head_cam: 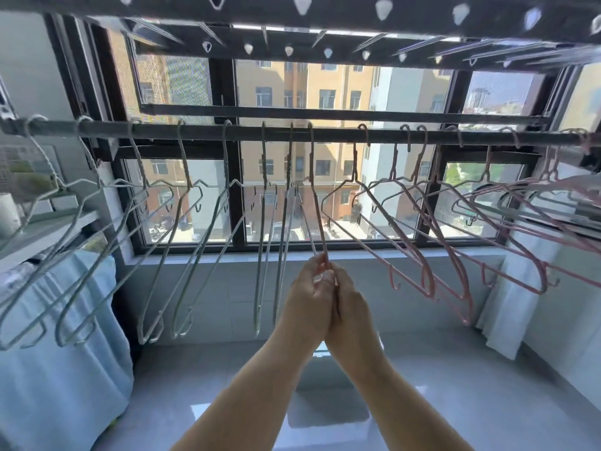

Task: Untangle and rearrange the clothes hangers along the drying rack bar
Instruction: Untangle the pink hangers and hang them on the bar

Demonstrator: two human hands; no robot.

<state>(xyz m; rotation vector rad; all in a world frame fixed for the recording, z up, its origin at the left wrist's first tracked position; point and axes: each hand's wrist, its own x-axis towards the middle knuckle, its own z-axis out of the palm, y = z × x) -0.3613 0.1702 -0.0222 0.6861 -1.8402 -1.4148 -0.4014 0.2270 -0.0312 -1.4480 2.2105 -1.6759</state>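
Note:
A dark drying rack bar runs across the view in front of the window. Several pale grey-white hangers hang along its left half, several pink hangers along its right half. In the middle, a pink hanger hangs edge-on from the bar. My left hand and my right hand are pressed together below it, and both pinch the lower end of this pink hanger. A thin pale hanger wire runs right beside it down to my fingers; whether a hand holds it too is unclear.
A second rack beam with pegs runs overhead. A light blue cloth covers something at the left under a shelf. A white curtain hangs at the right. Pale tiled floor lies below.

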